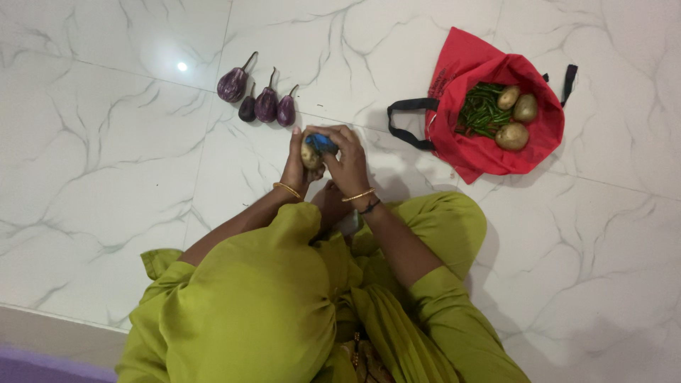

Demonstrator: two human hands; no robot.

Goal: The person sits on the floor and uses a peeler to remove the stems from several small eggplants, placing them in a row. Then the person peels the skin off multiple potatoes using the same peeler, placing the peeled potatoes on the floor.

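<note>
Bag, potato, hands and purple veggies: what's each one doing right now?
Bag: open, lying on the floor, holding green chillies and three potatoes.
Potato: held up off the floor in the left hand.
Peeler: blue, pressed to the potato by the right hand.
Eggplants: four, whole, lying together on the floor, untouched.

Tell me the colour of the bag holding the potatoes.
Red bag, with black handles; seen in the head view.
</note>
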